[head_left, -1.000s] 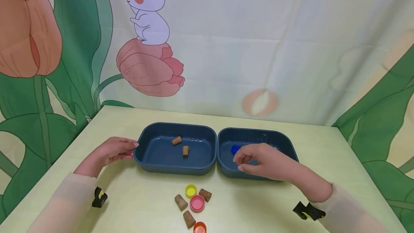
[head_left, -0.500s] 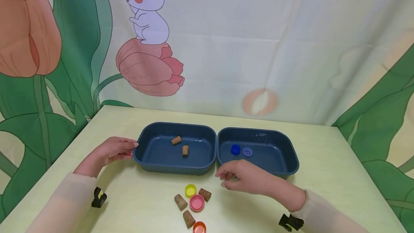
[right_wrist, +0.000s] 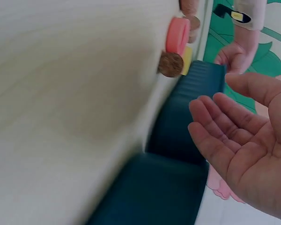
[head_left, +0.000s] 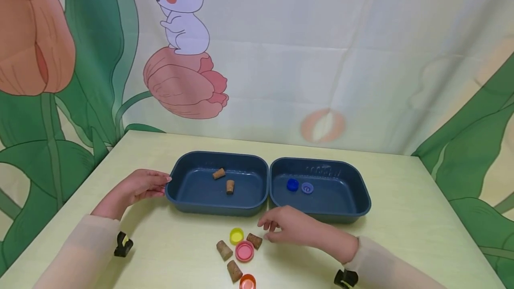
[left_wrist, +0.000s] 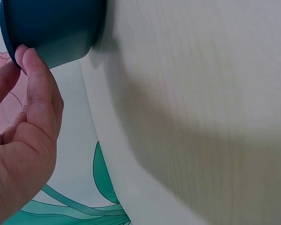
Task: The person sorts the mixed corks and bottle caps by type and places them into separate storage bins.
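Right hand, head view: my fingers relaxed, gripping nothing, just beside brown cylindrical cork | I judge: pinch it gently, not pushing round pink plastic cap | dark-blue plastic left tray carries two small brown corks; matching right tray, round blue cap and violet cap | left wrist: my left hand pinches left tray's rim | right wrist: thumb and fingers apart.

Tulip-print backdrop, 1 rabbit, pale table

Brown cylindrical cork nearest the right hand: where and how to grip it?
Probably pinch the brown cylindrical cork by its curved sides near the right end, from the right: it lies on its side, the round pink cap and round yellow cap crowding its left.
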